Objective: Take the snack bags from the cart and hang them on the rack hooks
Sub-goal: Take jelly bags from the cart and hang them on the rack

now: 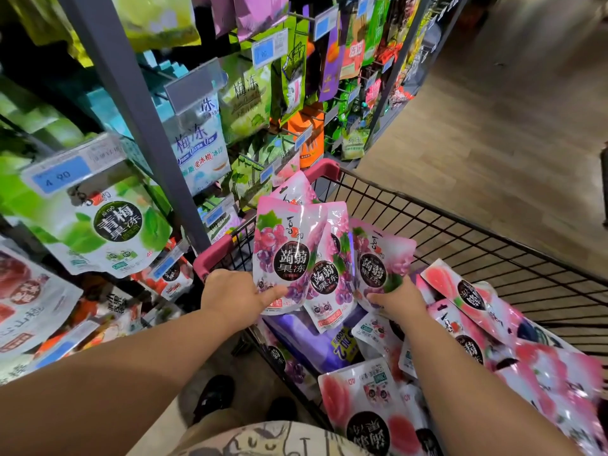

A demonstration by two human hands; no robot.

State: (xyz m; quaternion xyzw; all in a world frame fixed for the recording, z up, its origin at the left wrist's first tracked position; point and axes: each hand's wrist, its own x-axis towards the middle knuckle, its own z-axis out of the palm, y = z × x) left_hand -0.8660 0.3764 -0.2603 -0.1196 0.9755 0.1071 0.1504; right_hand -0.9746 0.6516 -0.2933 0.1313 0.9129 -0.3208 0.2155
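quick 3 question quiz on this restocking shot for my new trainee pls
1. True or false: the left hand and the right hand both hold grape bags above the cart.
2. Which fruit is pictured on the pink bags lying in the cart nearest the person? A peach, B banana, C lemon.
3. Fill in: the blue price tag above the green bag on the rack reads 4 __.

Key: 1 true; 2 A; 3 90.
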